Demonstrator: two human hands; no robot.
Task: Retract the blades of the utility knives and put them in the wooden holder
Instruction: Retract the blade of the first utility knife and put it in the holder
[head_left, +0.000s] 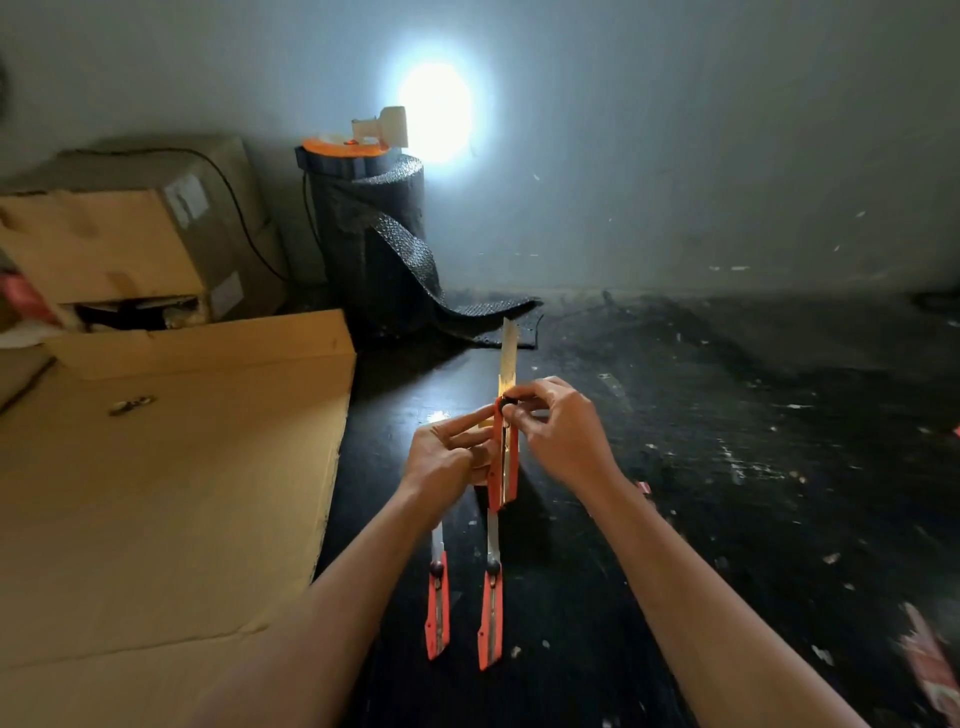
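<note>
I hold an orange utility knife (506, 467) upright above the dark floor, its long blade (508, 353) extended upward. My left hand (447, 457) grips the knife's body from the left. My right hand (561, 431) pinches the black slider (508, 401) near the top of the handle. Two more orange utility knives lie on the floor below my hands, blades out and pointing away from me: one on the left (437, 603) and one on the right (491, 608). A pale wooden piece (480, 475), partly hidden behind my left hand and the knife, may be the holder.
A large flat cardboard sheet (156, 493) covers the floor on the left, with cardboard boxes (130, 244) behind it. A black roll of mesh material (379, 244) stands by the wall with a lit lamp (389, 127) on top. Scraps litter the floor at right.
</note>
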